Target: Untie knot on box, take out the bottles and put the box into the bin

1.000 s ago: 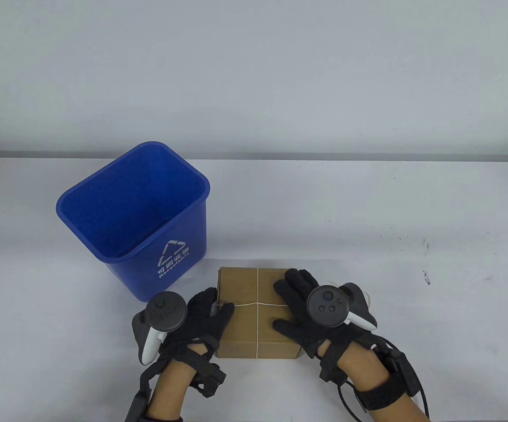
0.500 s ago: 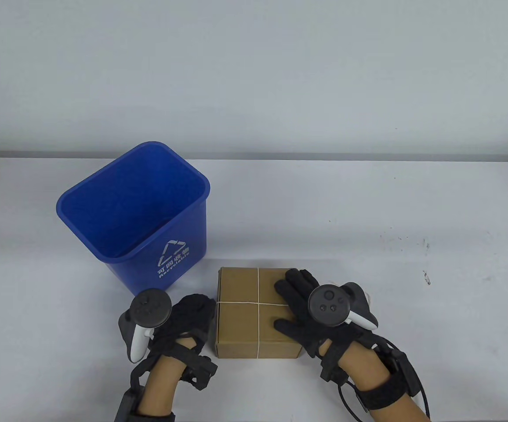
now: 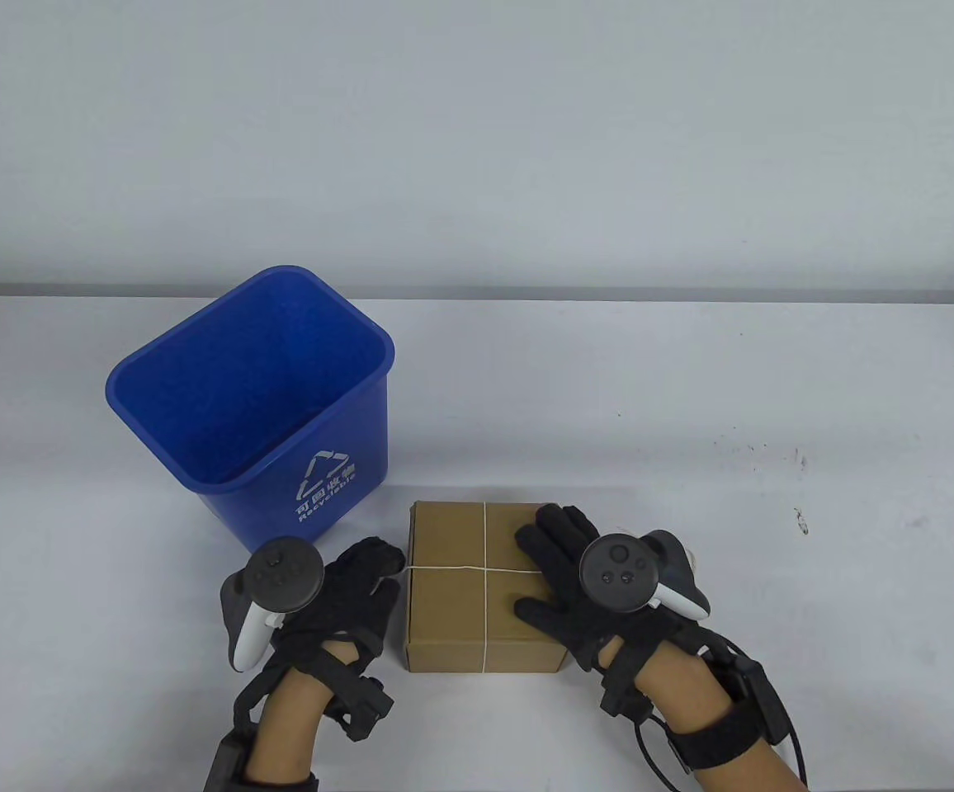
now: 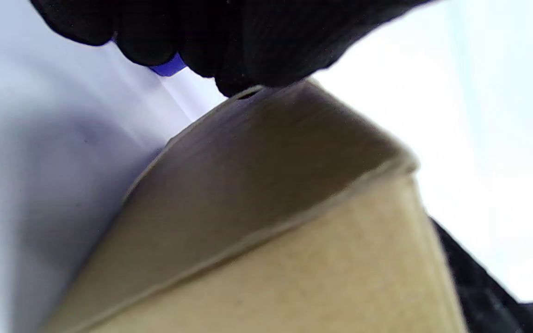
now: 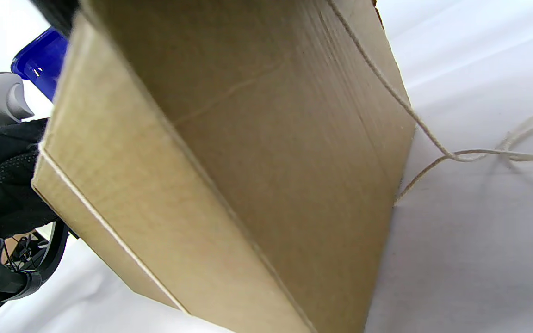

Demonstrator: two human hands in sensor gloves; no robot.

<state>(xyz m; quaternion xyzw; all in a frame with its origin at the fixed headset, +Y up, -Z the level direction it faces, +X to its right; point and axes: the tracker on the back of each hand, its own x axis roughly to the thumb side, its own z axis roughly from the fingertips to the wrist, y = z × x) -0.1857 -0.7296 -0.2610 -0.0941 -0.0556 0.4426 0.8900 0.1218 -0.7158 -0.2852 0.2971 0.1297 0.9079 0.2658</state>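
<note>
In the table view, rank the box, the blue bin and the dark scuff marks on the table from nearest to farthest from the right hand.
1. Box: under the right hand, whose fingers rest on its top.
2. Scuff marks: on the table, beyond the hand and to its right.
3. Blue bin: far left, past the box.
</note>
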